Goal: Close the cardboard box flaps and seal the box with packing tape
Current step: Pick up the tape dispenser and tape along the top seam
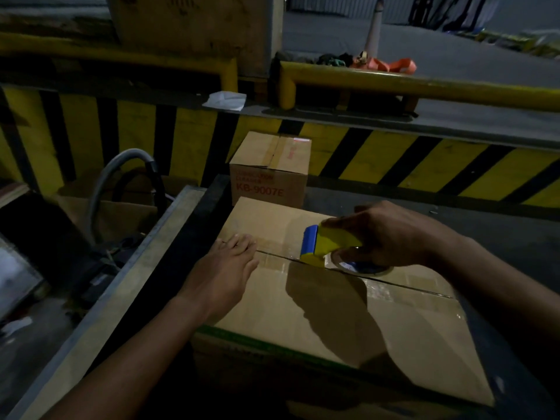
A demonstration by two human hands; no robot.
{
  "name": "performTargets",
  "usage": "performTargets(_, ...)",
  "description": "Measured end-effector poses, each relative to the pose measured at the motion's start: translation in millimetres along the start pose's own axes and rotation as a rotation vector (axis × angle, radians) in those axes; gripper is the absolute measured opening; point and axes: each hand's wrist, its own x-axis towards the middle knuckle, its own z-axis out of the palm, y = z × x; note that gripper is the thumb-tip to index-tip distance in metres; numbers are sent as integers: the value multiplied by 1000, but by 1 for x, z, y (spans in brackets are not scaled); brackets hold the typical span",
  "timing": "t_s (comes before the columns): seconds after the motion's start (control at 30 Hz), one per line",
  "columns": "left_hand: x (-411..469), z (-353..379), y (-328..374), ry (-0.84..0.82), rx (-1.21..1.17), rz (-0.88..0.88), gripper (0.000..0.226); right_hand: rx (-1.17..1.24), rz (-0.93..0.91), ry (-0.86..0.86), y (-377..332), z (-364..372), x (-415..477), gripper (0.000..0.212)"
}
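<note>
Your left hand [224, 268] lies flat, fingers straight, on the closed cardboard box [318, 322] at the left end of its seam [394, 283], likely holding it shut, while your right hand [391, 234] grips the tape dispenser [325, 242] mid-seam to seal it.

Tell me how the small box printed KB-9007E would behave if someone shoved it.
The small box is taped shut with square, uncrushed corners, so it probably stays stiff when gripped. It looks about as wide as tall, so it should slide rather than tip. Its weight cannot be judged.
</note>
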Motion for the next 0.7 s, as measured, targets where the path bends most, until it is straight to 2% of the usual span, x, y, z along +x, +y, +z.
performTargets(0.17, 6, -6, 8, -108, 132, -56, 55, 1, 11, -55, -2, -2, 6, 66)
performTargets(0.23, 6, -10, 19, -75, 178, -40, 60, 8, 19, -84, -3, 3, 8, 66)
performTargets(0.33, -1, -8, 39, -9, 96, 15, 64, 28, 24, -132, -3, 12, 10, 68)
performTargets(0.7, 9, 1, 54, -71, 104, 27, 56, 85, 34, -113, 4, 16, 10, 70)
